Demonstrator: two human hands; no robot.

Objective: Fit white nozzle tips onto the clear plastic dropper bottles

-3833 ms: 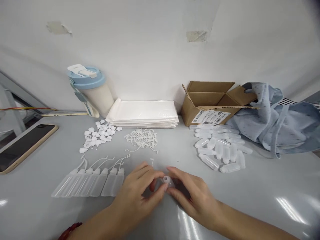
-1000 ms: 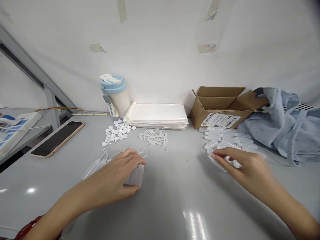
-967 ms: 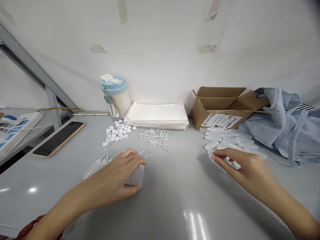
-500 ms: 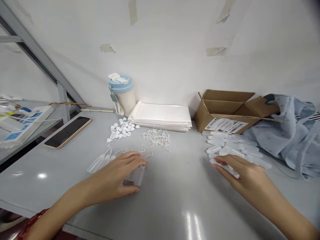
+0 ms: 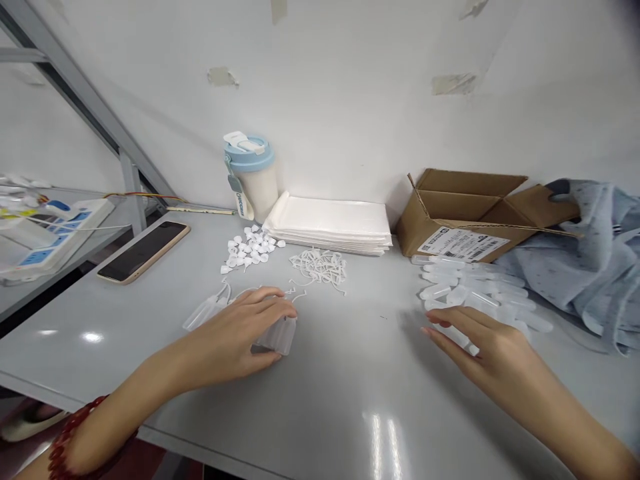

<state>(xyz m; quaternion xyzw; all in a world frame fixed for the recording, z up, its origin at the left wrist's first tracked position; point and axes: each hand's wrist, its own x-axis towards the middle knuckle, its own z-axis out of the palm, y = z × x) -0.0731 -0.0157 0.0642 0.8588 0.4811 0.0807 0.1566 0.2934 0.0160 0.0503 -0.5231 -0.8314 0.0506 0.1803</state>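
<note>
My left hand (image 5: 235,340) curves over a row of clear tubes with loops (image 5: 281,335) on the grey table, thumb and fingers apart on either side of them. More of these tubes show left of the wrist. On the right, my right hand (image 5: 480,343) is at the near edge of a pile of clear plastic tubes (image 5: 473,293), its thumb and index finger apart with a tube behind them. Between the hands and further back lie a heap of thin white loops (image 5: 320,265) and a heap of small white caps (image 5: 253,248).
A stack of white pouches (image 5: 333,220) and a cup with a blue lid (image 5: 255,177) stand by the wall. An open cardboard box (image 5: 415,213) and blue cloth (image 5: 575,260) are at the right. A phone (image 5: 145,252) and a power strip (image 5: 65,237) are at the left.
The view has shifted slightly, so the table items appear a little higher and further right. Both hands hold nearly the same poses over the tubes.
</note>
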